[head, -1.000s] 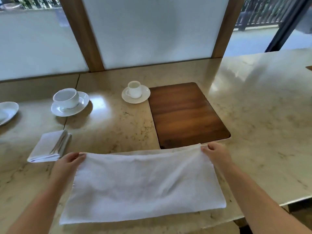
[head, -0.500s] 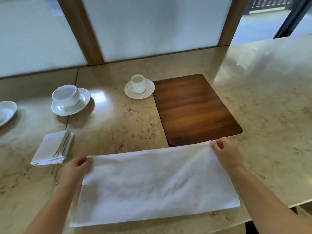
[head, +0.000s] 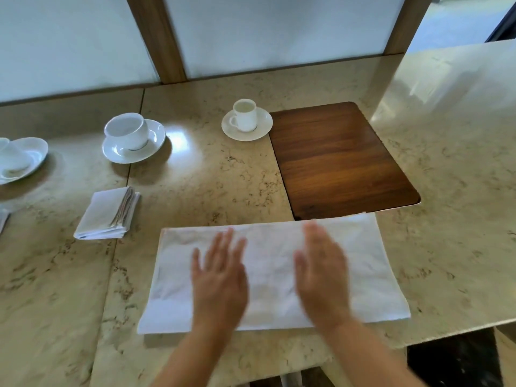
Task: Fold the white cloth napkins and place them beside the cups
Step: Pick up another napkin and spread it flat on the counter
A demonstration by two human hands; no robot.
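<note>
Napkin [head: 273, 275] lay lower centre, white, creased, folded to a flat strip; long axis left-right, far edge overlapping the board [head: 343, 160]; left hand [head: 220, 280] and right hand [head: 324, 277] open over it, fingers spread, blurred, gripping nothing; folded napkin [head: 107, 215] left, cup [head: 245, 115] above.

A beige marble-look counter [head: 212, 188] fills the view, with a seam running from its far edge toward the near edge on the left. A dark wooden board [head: 340, 160] with rounded corners lies flat right of the middle. Along the counter's far edge stand frosted window panes [head: 273, 32], parted by wooden posts [head: 156, 37].
</note>
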